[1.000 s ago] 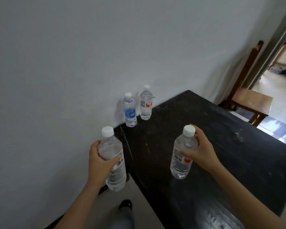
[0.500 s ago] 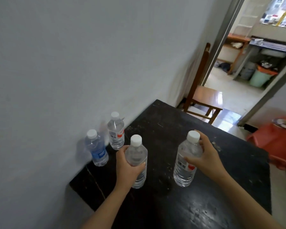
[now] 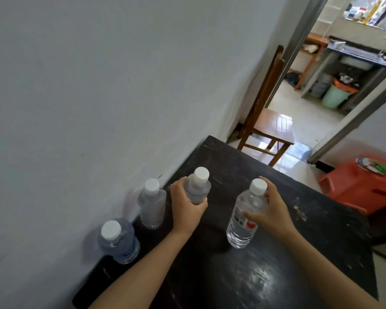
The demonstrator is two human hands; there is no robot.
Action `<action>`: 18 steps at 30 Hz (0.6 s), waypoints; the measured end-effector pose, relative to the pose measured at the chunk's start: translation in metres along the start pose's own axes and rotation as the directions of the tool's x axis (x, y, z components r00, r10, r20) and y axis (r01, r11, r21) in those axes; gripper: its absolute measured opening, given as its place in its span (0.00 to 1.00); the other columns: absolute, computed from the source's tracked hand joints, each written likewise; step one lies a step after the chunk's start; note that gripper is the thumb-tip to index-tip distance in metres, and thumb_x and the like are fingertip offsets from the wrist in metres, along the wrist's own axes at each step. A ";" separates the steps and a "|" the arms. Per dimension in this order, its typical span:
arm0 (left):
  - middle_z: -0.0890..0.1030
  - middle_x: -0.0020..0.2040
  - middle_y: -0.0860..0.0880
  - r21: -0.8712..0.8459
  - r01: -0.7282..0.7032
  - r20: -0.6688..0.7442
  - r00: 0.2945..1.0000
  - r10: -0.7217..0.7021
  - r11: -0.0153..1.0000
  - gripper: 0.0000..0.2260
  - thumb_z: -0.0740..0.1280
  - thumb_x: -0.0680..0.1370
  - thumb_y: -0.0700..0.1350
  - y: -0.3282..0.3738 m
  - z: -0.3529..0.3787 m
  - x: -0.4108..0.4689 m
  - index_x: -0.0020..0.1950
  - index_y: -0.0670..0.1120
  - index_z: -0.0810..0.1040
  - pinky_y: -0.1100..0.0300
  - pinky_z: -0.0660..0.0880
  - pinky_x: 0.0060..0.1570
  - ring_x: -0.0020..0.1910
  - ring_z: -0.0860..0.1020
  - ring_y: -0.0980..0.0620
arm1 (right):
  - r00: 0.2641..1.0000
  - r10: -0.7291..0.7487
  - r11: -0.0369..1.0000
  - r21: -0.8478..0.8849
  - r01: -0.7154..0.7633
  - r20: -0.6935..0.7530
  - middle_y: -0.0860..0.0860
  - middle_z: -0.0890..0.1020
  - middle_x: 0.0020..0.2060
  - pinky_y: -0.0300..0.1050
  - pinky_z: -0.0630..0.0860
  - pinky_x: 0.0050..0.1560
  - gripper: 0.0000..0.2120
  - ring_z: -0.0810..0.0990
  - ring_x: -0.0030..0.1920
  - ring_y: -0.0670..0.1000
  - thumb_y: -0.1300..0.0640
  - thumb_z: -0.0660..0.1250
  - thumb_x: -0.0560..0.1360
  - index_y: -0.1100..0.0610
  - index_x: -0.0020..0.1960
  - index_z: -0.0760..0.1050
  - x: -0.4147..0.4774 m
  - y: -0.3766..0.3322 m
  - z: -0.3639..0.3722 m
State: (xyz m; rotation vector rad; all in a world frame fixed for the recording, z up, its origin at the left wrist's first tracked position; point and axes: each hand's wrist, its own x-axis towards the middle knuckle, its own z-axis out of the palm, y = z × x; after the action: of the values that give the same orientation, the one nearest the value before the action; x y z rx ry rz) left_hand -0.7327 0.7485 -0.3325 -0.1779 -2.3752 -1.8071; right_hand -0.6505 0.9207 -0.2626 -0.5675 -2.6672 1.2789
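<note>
Daylight pours in through the doorway (image 3: 334,70) at upper right, overexposing the floor there. The dark worktop (image 3: 254,275) shows a glare patch. Bottles cast soft shadows on the wall (image 3: 98,85); wide-angle distortion bends the edges.

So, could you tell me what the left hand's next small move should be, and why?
Probably the left hand should set its bottle down on the table next to the wall bottles, continuing their row. It is gripped close to them, base hidden; the right hand holds a standing bottle nearby.
</note>
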 end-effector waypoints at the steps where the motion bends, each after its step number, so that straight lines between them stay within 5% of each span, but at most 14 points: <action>1: 0.75 0.48 0.46 0.018 -0.001 -0.013 1.000 0.001 1.000 0.24 0.76 0.61 0.42 -0.004 0.003 0.007 0.52 0.40 0.72 0.50 0.74 0.50 0.49 0.75 0.47 | 1.000 0.004 1.000 -0.010 -0.004 0.009 0.53 0.70 0.63 0.54 0.71 0.62 0.41 0.71 0.63 0.53 0.63 0.76 0.63 0.49 0.68 0.58 0.007 0.000 0.003; 9: 0.64 0.59 0.47 0.054 0.047 -0.096 0.994 -0.041 0.997 0.36 0.74 0.64 0.33 -0.015 0.011 0.027 0.69 0.41 0.63 0.61 0.62 0.60 0.60 0.62 0.54 | 0.994 -0.017 0.994 -0.110 0.029 0.110 0.50 0.72 0.62 0.51 0.71 0.61 0.39 0.73 0.62 0.53 0.57 0.77 0.64 0.48 0.68 0.59 0.079 -0.003 0.022; 18: 0.59 0.59 0.52 0.040 0.160 -0.204 0.968 -0.149 0.986 0.34 0.72 0.65 0.31 -0.027 0.023 0.036 0.66 0.50 0.66 0.64 0.62 0.58 0.59 0.65 0.52 | 0.968 -0.177 0.965 -0.159 0.206 0.181 0.52 0.74 0.61 0.51 0.73 0.58 0.40 0.73 0.61 0.53 0.55 0.76 0.65 0.49 0.70 0.58 0.159 -0.039 0.057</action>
State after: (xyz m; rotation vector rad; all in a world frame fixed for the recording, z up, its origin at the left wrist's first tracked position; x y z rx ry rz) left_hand -0.7743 0.7640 -0.3570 0.1937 -2.3499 -1.7258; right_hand -0.8238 0.9182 -0.2755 -0.2202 -2.9066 1.0874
